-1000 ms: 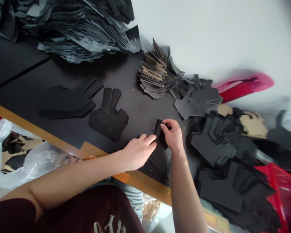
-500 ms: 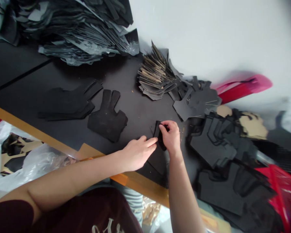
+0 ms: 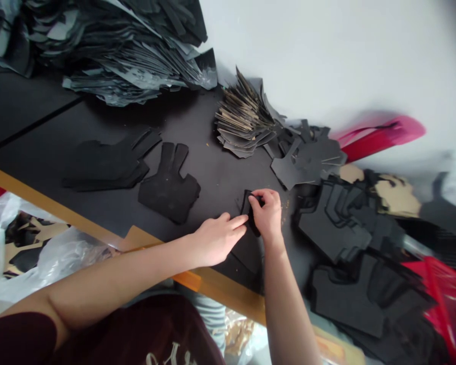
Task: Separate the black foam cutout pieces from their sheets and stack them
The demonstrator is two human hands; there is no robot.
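On the dark table, a small black folded piece of sheet material (image 3: 253,223) sits in my right hand (image 3: 268,213), pinched between thumb and fingers. My left hand (image 3: 220,239) comes in from the left with fingers stretched out, its index fingertip at the piece's left edge. Nothing shows in its grasp. Left of my hands lies a flat black cut-out (image 3: 169,187) with two upright prongs, and farther left are more stacked black cut-outs (image 3: 102,162). The underside of the folded piece is hidden by my right fingers.
A fanned stack of thin sheets (image 3: 243,116) stands against the wall, with a big pile of dark sheets (image 3: 129,56) at upper left. Black cut-outs (image 3: 334,223) crowd the right side. Yellow-brown tape (image 3: 228,286) runs along the table's front edge; a plastic bag of scraps (image 3: 57,263) is below.
My hands hold nearly the same pose around the folded black piece. Only a slight shift of the camera view shows.
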